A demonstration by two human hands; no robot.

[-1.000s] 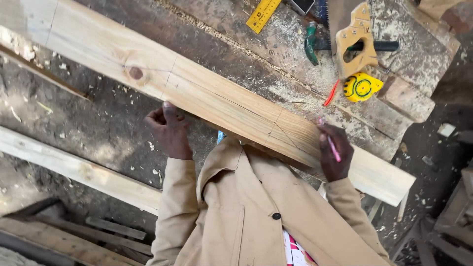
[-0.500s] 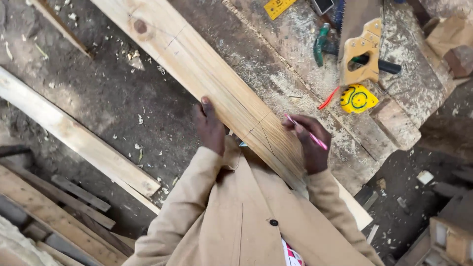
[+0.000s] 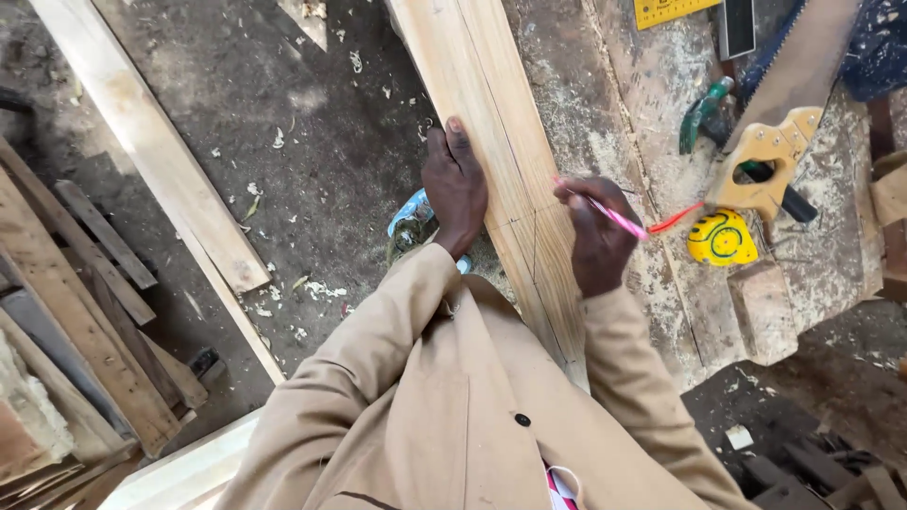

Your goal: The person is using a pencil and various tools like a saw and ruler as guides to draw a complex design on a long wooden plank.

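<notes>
Far on the left we see a pile of old planks (image 3: 90, 283) on the dirt floor (image 3: 312, 142), and one long pale board (image 3: 151, 151) lying beside them. Next comes our left hand (image 3: 455, 184). It rests on the left edge of the plank (image 3: 491, 113) we are working on, thumb up on the edge and fingers curled down its side, pressing but not wrapped all the way round. Just below that hand a blue shoe (image 3: 411, 222) peeks out on the floor. The plank runs from the top of the view down toward our tan coat (image 3: 453, 406), lying along the left side of the workbench (image 3: 614, 123). It has thin pencil lines drawn across it. We think the plank is stiff and fairly heavy, dry and rough, not slippery, so the long edges look like the best place to grab it. Our right hand (image 3: 597, 236) sits on the plank's right side, closed around a pink pencil (image 3: 614, 217). Further right, on the dusty bench, we see a red pencil (image 3: 675, 219), a yellow tape measure (image 3: 722, 237), a saw with a wooden handle (image 3: 770, 151), a green tool (image 3: 701, 111) and a yellow ruler (image 3: 671, 9). The bench ends close to the right. The floor on the left has the most open room for swinging the long plank.
</notes>
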